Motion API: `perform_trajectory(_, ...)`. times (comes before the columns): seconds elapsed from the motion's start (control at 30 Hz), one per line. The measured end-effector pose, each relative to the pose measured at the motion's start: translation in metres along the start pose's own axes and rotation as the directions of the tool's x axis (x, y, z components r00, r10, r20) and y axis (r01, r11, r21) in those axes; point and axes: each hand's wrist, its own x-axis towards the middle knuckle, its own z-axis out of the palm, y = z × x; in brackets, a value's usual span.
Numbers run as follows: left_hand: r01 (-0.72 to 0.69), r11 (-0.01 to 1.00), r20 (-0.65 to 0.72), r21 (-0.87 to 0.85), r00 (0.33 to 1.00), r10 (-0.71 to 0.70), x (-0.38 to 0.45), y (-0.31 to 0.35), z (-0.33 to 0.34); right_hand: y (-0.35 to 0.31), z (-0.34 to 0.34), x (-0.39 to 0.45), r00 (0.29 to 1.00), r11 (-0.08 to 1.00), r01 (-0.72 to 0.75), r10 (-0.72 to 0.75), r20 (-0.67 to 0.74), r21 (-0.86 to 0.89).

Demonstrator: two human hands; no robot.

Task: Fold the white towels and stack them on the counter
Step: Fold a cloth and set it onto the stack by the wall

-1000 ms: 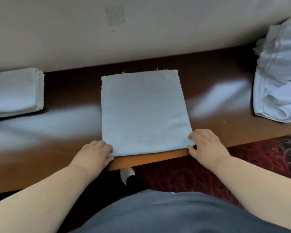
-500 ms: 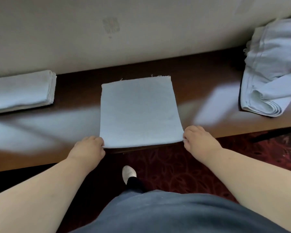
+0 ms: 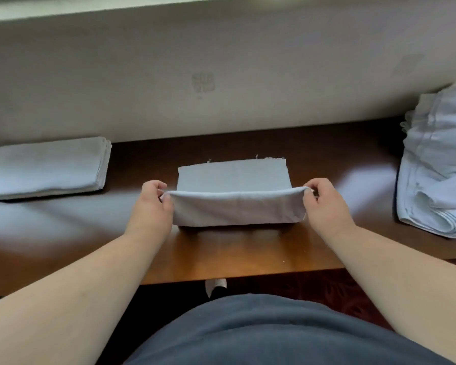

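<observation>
A white towel (image 3: 233, 177) lies in the middle of the dark wooden counter (image 3: 248, 254), its near half lifted and curling over the far half. My left hand (image 3: 153, 204) pinches the raised near-left corner. My right hand (image 3: 324, 204) pinches the raised near-right corner. The lifted edge hangs between both hands above the flat part. A neat stack of folded white towels (image 3: 48, 167) sits on the counter at the left. A loose heap of unfolded white towels (image 3: 437, 164) rests at the right end.
A pale wall (image 3: 221, 75) runs right behind the counter. Below the counter's front edge I see a dark red patterned carpet (image 3: 327, 285), a white-socked foot (image 3: 216, 285) and my grey clothing.
Both hands have lifted the towel's near edge off the counter's front and carried it away from me over the far half. The camera view has shifted back and up.
</observation>
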Motion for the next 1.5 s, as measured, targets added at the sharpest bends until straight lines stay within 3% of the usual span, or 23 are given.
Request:
perform_trajectory(0.13,0.061,0.98,0.001,-0.191,0.998,-0.061,0.057,0.007,0.015,-0.019,0.02,0.052,0.996,0.995,-0.058,0.063,-0.057,0.077)
perform_trajectory(0.27,0.108,0.969,0.077,-0.223,0.993,-0.093,0.108,-0.001,0.039,-0.021,0.046,0.098,0.989,0.989,-0.131,0.135,-0.063,0.076)
perform_trajectory(0.67,0.147,0.989,0.179,-0.03,0.974,-0.139,0.193,-0.045,0.089,-0.009,0.09,0.168,0.96,0.959,-0.28,0.279,-0.029,-0.048)
perform_trajectory(0.8,0.204,0.979,0.109,-0.006,0.973,-0.202,0.185,-0.032,0.092,-0.02,0.086,0.161,0.938,0.944,-0.324,0.33,-0.111,0.062)
perform_trajectory(0.83,0.174,0.982,0.054,0.068,0.983,-0.178,0.179,-0.027,0.09,-0.025,0.085,0.154,0.95,0.96,-0.275,0.279,-0.143,0.044)
perform_trajectory(0.9,-0.04,0.961,0.057,0.274,0.998,0.025,0.156,-0.014,0.088,-0.038,0.089,0.132,0.996,0.994,-0.058,0.051,-0.079,-0.096)
perform_trajectory(0.93,-0.202,0.927,0.141,0.316,0.976,0.165,0.14,-0.006,0.09,-0.044,0.094,0.119,0.997,0.981,0.08,-0.076,0.029,-0.178)
perform_trajectory(1.0,-0.477,0.823,0.365,0.307,0.858,0.361,0.108,0.005,0.099,-0.047,0.106,0.1,0.926,0.892,0.327,-0.236,0.294,-0.314)
perform_trajectory(1.03,-0.555,0.766,0.469,0.325,0.798,0.379,0.095,0.007,0.105,-0.042,0.111,0.095,0.881,0.833,0.404,-0.243,0.406,-0.377)
perform_trajectory(1.1,-0.564,0.712,0.603,0.418,0.759,0.248,0.078,-0.002,0.116,-0.021,0.115,0.096,0.832,0.752,0.447,-0.15,0.535,-0.484)
perform_trajectory(1.17,-0.54,0.674,0.637,0.504,0.759,0.132,0.073,-0.024,0.116,0.005,0.109,0.103,0.821,0.695,0.466,-0.108,0.561,-0.548)
perform_trajectory(1.3,-0.622,0.572,0.693,0.535,0.71,0.124,0.078,-0.054,0.099,0.035,0.09,0.115,0.855,0.692,0.4,-0.045,0.517,-0.601)
perform_trajectory(1.37,-0.567,0.623,0.678,0.539,0.731,0.079,0.078,-0.053,0.096,0.033,0.085,0.115,0.865,0.729,0.339,0.008,0.502,-0.595)
perform_trajectory(1.4,-0.467,0.694,0.616,0.548,0.786,0.042,0.076,-0.048,0.096,0.028,0.084,0.114,0.887,0.779,0.261,0.039,0.46,-0.57)
perform_trajectory(1.47,-0.1,0.859,0.351,0.502,0.932,-0.096,0.075,-0.034,0.098,0.013,0.082,0.113,0.949,0.915,-0.02,0.143,0.28,-0.402)
perform_trajectory(1.5,0.103,0.908,0.208,0.405,0.957,-0.201,0.075,-0.027,0.099,0.007,0.082,0.112,0.959,0.954,-0.162,0.213,0.189,-0.251)
